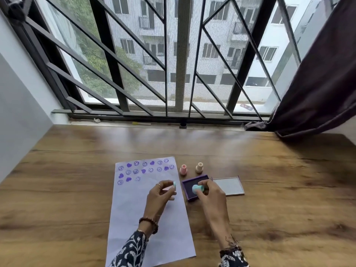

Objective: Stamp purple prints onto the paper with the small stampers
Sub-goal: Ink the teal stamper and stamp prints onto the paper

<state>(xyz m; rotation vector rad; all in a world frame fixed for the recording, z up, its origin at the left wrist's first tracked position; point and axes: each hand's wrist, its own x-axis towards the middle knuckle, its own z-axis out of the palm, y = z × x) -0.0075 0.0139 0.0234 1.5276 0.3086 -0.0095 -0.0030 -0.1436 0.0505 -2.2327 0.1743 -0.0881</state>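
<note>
A white paper sheet (pixel 133 209) lies on the wooden table, its top rows filled with purple smiley and heart prints (pixel 143 170). My right hand (pixel 210 193) holds a teal stamper (pixel 198 188) tilted over the open purple ink pad (pixel 189 186). My left hand (pixel 160 193) hovers over the paper's right edge, pinching a small teal cap (pixel 175 184). A pink stamper (pixel 183 169) and a peach stamper (pixel 199 167) stand upright just behind the pad.
The ink pad's clear lid (pixel 229 185) lies flat to the right of the pad. A barred window and sill (pixel 173 120) run along the table's far edge. A dark curtain (pixel 317 83) hangs at the right, a wall stands at the left.
</note>
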